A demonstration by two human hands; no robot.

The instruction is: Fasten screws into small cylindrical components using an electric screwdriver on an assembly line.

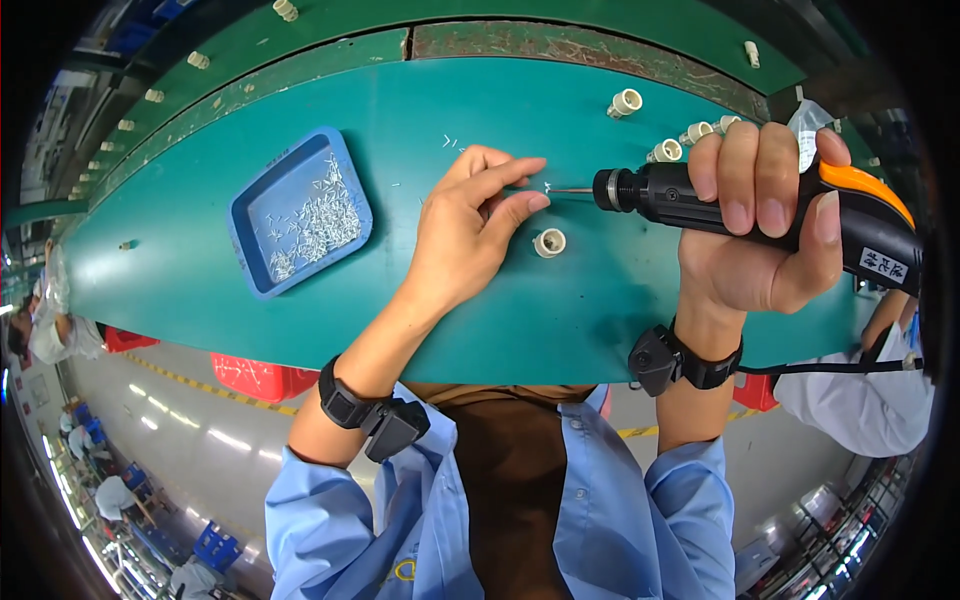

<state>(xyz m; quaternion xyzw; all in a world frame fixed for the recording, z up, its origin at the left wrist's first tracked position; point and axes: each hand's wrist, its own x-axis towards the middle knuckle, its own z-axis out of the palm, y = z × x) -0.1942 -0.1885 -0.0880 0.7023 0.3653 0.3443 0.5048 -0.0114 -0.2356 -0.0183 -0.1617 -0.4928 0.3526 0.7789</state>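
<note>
My right hand point(765, 215) is wrapped round a black electric screwdriver point(690, 193) with an orange lever, held level with its thin bit pointing left. At the bit's tip sit one or two tiny silver screws point(547, 188). My left hand point(465, 225) is beside that tip, thumb and forefinger apart on either side of it, with nothing visible gripped between them. Just below the bit, a round cream socket point(549, 242), like a lamp holder, stands on the green table point(480, 330). Left of my left hand lies a blue tray point(243, 245) holding many small silver screws point(325, 225).
More cream sockets point(625, 102) stand at the back right, near a clear plastic bag point(808, 125). Loose screws point(450, 142) lie behind my left hand. Several sockets point(198, 60) line the green ledge beyond the table. A person's white sleeve point(850, 400) is at the right.
</note>
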